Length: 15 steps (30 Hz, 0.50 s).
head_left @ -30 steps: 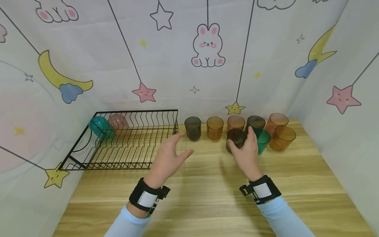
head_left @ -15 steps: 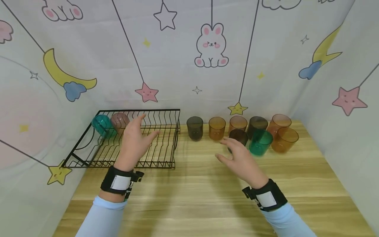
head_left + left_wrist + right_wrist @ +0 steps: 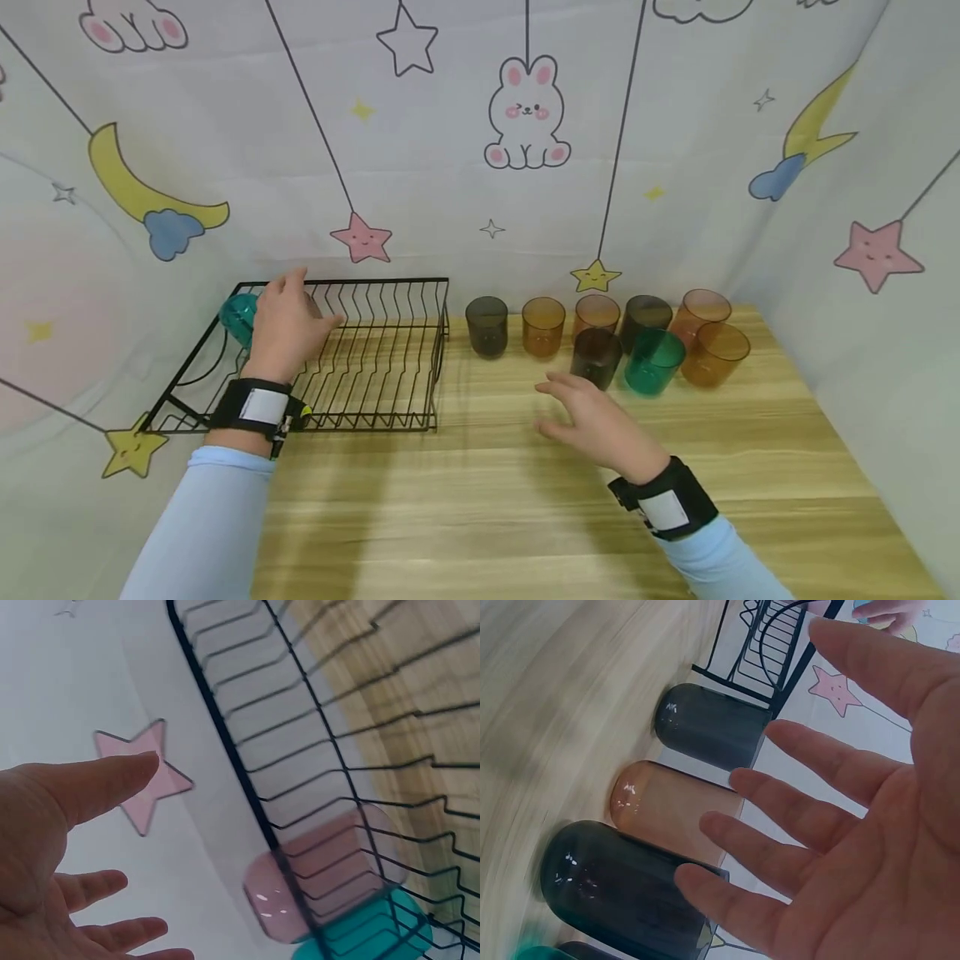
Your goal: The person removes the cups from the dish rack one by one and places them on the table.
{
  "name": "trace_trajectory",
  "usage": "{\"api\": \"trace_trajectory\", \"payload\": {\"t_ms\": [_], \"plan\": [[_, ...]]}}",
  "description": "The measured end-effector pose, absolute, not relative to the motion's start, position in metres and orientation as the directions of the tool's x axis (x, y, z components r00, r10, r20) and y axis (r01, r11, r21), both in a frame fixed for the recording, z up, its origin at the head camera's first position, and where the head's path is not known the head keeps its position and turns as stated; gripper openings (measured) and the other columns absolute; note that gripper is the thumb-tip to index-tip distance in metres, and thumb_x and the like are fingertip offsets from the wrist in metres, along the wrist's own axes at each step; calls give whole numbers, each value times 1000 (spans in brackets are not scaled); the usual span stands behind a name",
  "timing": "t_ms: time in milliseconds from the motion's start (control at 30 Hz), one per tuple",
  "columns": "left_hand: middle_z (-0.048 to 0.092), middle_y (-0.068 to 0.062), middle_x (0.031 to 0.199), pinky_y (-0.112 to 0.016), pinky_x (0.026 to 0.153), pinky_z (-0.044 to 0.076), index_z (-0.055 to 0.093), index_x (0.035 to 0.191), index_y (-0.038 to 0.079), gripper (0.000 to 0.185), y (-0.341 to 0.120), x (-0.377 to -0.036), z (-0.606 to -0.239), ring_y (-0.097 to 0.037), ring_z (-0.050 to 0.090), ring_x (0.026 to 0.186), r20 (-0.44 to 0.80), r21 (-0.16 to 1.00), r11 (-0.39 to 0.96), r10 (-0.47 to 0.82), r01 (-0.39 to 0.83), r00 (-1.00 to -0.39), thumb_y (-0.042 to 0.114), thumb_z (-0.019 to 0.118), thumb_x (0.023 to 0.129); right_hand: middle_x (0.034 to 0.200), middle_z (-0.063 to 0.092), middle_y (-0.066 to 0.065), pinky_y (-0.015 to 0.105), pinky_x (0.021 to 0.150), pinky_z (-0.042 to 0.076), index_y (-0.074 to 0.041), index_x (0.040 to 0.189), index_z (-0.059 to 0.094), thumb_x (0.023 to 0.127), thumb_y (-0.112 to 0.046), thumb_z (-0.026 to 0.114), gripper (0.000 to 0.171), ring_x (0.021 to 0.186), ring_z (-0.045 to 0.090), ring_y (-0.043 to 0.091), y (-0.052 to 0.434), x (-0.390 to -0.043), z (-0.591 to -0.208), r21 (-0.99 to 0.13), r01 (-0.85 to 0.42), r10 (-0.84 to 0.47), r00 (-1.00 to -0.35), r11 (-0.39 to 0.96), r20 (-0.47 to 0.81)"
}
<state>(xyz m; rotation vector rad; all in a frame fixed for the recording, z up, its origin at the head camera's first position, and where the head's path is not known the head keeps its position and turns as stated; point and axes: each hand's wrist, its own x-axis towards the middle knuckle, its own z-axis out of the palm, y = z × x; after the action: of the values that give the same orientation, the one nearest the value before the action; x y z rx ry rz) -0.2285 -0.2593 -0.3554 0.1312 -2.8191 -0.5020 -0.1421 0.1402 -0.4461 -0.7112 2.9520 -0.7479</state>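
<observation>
Both hands spread, holding nothing: left hand (image 3: pixel 288 325) over wire rack (image 3: pixel 390 358), hiding pink cup (image 3: pixel 322 874); right hand (image 3: pixel 592 417) near dark cup (image 3: pixel 596 357).

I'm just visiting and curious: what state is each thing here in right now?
Left hand: open, over the rack, holding nothing.
Right hand: open, above the table, holding nothing.
Teal cup: on its side in the rack.
Pink cup: on its side beside it.
Dark cup: upright on the table.
</observation>
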Motion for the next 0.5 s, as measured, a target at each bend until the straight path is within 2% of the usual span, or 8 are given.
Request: {"api": "trace_trajectory", "payload": {"t_ms": [133, 367, 500], "plan": [[27, -32, 143, -67, 99, 29, 22, 147, 6, 90, -268, -241, -362, -53, 27, 128, 221, 315, 948, -126, -51, -967, 33, 72, 78, 139, 46, 16, 45, 104, 41, -10, 129, 54, 83, -40, 67, 56, 128, 44, 31, 140, -143, -451, -439, -427, -446, -893, 790, 67], [23, -38, 140, -70, 103, 19, 24, 145, 3, 87, -275, -264, -371, -61, 12, 130, 196, 227, 973, -94, -48, -976, 28, 71, 78, 136, 49, 15, 45, 105, 39, -11, 128, 55, 82, -42, 67, 56, 129, 43, 31, 139, -143, -458, -420, -422, -442, -895, 803, 56], [22, -39, 139, -69, 101, 24, 24, 145, 3, 84, -275, -274, -375, -61, 14, 129, 179, 192, 979, -110, -75, -978, 26, 70, 79, 137, 49, 13, 44, 105, 39, -13, 129, 54, 83, -44, 65, 56, 130, 43, 30, 140, -143, -460, -421, -412, -434, -900, 808, 47]]}}
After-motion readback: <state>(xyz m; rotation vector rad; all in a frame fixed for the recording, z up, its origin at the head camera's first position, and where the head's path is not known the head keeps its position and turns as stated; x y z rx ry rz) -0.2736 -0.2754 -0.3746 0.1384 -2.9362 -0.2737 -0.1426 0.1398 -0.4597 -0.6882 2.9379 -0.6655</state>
